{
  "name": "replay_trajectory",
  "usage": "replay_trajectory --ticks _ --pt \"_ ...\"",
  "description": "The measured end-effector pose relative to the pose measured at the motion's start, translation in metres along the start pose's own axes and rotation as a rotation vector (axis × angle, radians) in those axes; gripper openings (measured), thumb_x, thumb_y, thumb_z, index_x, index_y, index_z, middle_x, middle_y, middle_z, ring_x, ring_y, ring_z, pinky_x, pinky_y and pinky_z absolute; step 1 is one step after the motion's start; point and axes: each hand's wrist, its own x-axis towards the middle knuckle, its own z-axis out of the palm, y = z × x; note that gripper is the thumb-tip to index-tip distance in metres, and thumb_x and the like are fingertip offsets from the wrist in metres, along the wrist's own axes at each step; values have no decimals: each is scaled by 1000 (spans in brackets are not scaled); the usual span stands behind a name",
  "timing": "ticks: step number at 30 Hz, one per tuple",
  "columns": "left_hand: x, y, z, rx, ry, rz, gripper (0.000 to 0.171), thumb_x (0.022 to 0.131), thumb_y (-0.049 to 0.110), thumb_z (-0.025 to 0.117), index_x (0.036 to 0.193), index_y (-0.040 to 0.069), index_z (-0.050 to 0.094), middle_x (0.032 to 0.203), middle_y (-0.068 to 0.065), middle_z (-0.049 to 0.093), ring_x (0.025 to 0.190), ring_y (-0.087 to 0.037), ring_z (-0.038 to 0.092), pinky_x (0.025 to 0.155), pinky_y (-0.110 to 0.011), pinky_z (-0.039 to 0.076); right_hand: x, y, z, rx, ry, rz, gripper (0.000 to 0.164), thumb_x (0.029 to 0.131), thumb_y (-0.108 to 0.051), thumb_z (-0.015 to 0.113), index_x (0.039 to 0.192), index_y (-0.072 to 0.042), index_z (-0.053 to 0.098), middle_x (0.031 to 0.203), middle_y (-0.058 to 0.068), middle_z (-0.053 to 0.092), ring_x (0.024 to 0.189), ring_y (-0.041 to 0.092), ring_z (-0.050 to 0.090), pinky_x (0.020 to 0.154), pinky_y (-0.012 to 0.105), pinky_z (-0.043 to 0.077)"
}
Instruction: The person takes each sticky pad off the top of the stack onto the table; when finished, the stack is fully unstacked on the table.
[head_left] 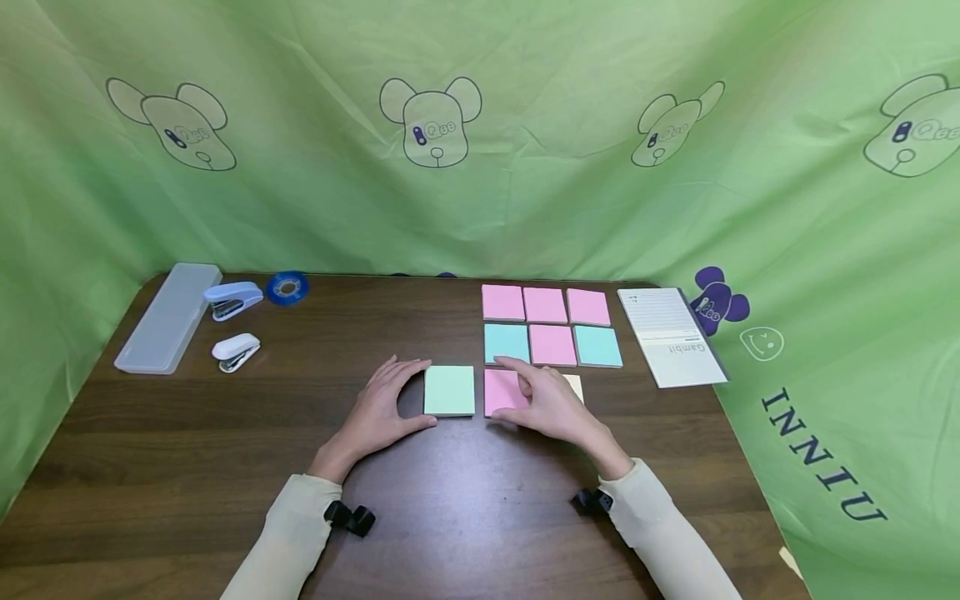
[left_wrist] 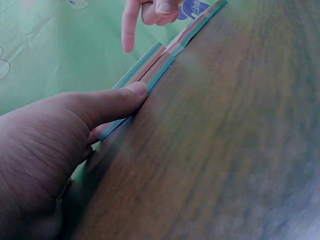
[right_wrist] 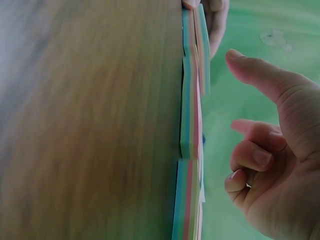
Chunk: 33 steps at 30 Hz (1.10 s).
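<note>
A pale green sticky note pad (head_left: pixel 449 390) lies flat-looking at the front of a group of pads. My left hand (head_left: pixel 386 410) holds it from the left, thumb at its near edge and fingers at the far left corner. In the left wrist view, the thumb presses the striped side of the pad (left_wrist: pixel 159 74). My right hand (head_left: pixel 553 404) is over a pink sticky note pad (head_left: pixel 499 390), holding nothing. Its thumb and index finger are spread, the other fingers bent. A cream pad (head_left: pixel 574 385) is mostly hidden beneath this hand.
Behind are rows of pink pads (head_left: pixel 545 305) and blue pads (head_left: pixel 597 346). A notebook (head_left: pixel 670 337) lies to the right. At left are a translucent case (head_left: pixel 168 321), a lavender stapler (head_left: pixel 233 297), a white stapler (head_left: pixel 237 350) and blue tape (head_left: pixel 287 288). Green cloth (head_left: pixel 525 192) hangs behind the table.
</note>
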Motion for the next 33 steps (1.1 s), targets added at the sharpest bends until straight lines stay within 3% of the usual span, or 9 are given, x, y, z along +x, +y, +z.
replay_trajectory --ticks 6,17,26,33 --pt "1 0 -1 -8 -13 -3 93 85 34 98 163 10 54 164 -18 56 162 -44 36 133 -63 21 9 -11 7 -1 -30 -18 90 81 -43 101 155 -8 63 68 -13 34 64 2 23 59 26 26" --pt "2 0 -1 4 -13 25 92 86 35 97 163 9 54 163 -18 57 160 -42 41 134 -61 20 21 -23 16 -36 -88 -33 95 82 -46 99 159 -7 59 64 -13 28 58 2 22 56 25 25" --pt "2 -1 0 4 -9 30 92 86 33 97 163 8 53 162 -19 58 159 -43 41 133 -63 22 30 -26 23 -92 -111 -58 99 81 -48 100 159 -4 59 63 -12 50 55 1 41 56 25 37" --pt "2 -1 -1 -21 -4 33 94 85 30 99 164 8 52 162 -14 58 159 -40 42 134 -61 20 33 -27 27 -163 -116 -24 94 77 -48 100 152 -5 65 62 -12 52 56 5 46 56 33 44"
